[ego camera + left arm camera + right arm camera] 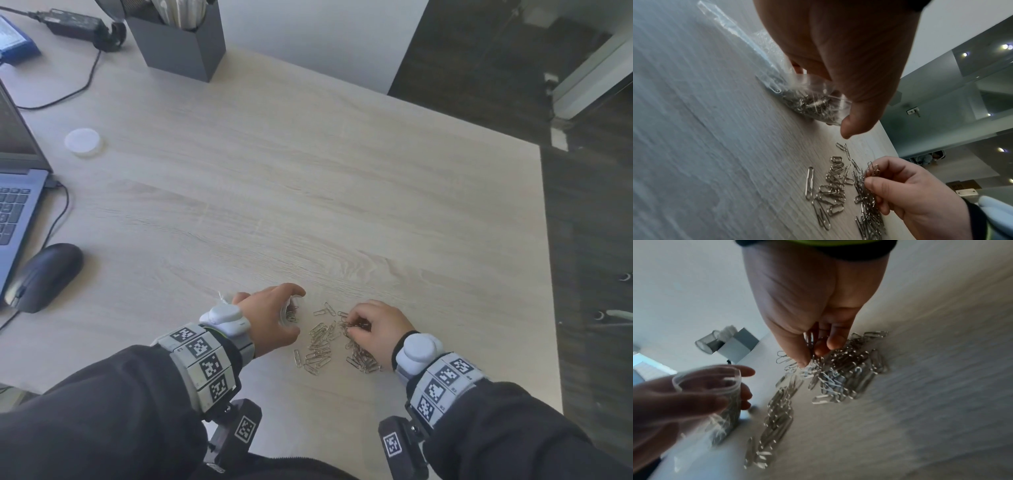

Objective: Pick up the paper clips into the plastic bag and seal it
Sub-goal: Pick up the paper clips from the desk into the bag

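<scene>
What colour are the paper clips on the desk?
Silver metal paper clips, clearest in the left wrist view.

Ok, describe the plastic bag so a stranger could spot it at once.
Start at the wooden desk, near edge, where two hands work. The left hand grips a clear plastic bag beside loose paper clips. It alone is transparent, crinkled, its mouth held open, with clips already inside.

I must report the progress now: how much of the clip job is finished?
Partly done. Done: some clips already lie inside the bag, which the left hand holds open. In hand: the right hand pinches a bunch of clips. Left: many loose clips remain on the table, and the bag is unsealed.
</scene>
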A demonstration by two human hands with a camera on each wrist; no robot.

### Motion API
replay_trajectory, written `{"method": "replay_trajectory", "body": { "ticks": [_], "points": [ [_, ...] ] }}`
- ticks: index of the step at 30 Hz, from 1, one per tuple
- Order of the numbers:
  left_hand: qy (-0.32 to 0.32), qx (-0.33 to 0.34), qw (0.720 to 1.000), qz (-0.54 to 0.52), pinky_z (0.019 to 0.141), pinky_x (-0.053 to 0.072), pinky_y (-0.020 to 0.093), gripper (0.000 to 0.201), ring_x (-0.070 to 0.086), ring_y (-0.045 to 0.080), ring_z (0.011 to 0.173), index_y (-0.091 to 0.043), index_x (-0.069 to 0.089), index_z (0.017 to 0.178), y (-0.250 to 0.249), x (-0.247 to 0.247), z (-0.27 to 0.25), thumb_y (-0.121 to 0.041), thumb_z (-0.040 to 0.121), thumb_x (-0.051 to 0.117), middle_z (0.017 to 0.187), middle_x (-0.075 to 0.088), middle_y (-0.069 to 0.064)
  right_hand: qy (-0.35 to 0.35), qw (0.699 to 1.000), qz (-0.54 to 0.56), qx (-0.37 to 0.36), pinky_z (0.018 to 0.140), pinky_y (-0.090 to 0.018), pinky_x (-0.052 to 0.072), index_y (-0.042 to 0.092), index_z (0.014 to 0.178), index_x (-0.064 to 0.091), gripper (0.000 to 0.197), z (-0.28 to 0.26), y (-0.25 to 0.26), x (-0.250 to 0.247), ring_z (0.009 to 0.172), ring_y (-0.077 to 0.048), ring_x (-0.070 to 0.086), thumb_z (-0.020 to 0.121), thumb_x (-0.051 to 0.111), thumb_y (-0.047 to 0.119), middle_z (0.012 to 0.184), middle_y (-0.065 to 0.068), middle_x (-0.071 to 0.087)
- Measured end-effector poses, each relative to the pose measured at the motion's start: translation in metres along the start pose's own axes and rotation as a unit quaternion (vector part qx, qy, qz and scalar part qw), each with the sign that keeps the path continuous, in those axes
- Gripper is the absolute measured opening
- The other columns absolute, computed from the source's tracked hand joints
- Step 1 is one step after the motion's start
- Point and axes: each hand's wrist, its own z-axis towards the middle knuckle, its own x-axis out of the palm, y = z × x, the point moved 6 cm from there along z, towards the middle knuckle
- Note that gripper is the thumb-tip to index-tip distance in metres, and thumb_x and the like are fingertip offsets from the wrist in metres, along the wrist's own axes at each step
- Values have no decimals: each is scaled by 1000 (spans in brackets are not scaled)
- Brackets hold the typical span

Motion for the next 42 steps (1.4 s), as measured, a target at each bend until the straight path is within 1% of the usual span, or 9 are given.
{"method": "replay_trajectory", "body": {
  "ticks": [6,11,17,22,27,31,35,37,42],
  "points": [
    [2,2,1000,0,108,37,36,64,59,18,119,-54,37,134,-5,-2,-2,-53,73,55,126,60,-23,-41,973,199,110,56,-23,42,29,72,67,15,4,-4,-7,49,-7,51,79,72,16,59,11,62],
    [13,-6,1000,-8,106,42,42,67,60,19,118,-59,33,131,-7,2,0,-59,66,52,123,60,-25,2,944,323,73,49,-28,46,15,78,66,12,13,38,-7,50,-16,50,81,71,5,54,6,58],
    [15,2,1000,-10,97,49,45,55,64,18,102,-50,40,120,-11,0,1,-55,67,54,108,63,-20,15,949,312,39,53,-30,48,21,74,67,13,22,84,-1,51,-12,53,79,73,11,61,1,63],
    [3,-14,1000,-24,94,50,46,43,67,12,95,-50,44,107,-6,-3,5,-53,66,55,96,65,-22,15,952,302,51,74,-41,57,26,80,71,4,21,93,8,61,-12,64,76,69,24,78,-6,74],
    [-10,-10,999,-48,97,48,43,46,67,13,98,-55,40,109,-5,-9,2,-57,67,57,97,66,-23,28,947,314,63,86,-44,57,40,78,71,30,19,96,8,82,-12,73,81,51,18,86,0,77],
    [-16,-3,998,-67,99,46,45,53,66,15,102,-56,42,115,-3,-10,-2,-59,63,54,103,65,-24,55,961,266,50,84,-49,57,49,83,70,33,16,98,2,92,-27,71,72,45,30,94,-7,76],
    [-21,10,997,-73,105,40,39,50,65,13,107,-54,42,114,-5,-13,-5,-54,66,55,111,65,-24,69,981,176,36,64,-30,55,42,96,71,32,12,95,-6,56,-14,62,81,48,26,90,0,76],
    [-17,19,997,-75,105,36,35,52,64,10,109,-52,45,118,-7,-14,-7,-50,67,56,115,65,-22,68,986,151,31,57,-30,50,39,95,72,29,11,95,-9,48,-12,52,85,49,23,89,-3,75],
    [-18,23,997,-70,98,30,31,58,62,9,114,-48,49,128,-5,-13,-8,-48,70,60,117,61,-21,12,983,177,54,66,-40,59,39,81,71,24,11,79,-18,68,-24,68,78,49,29,80,-1,74]
  ]
}}
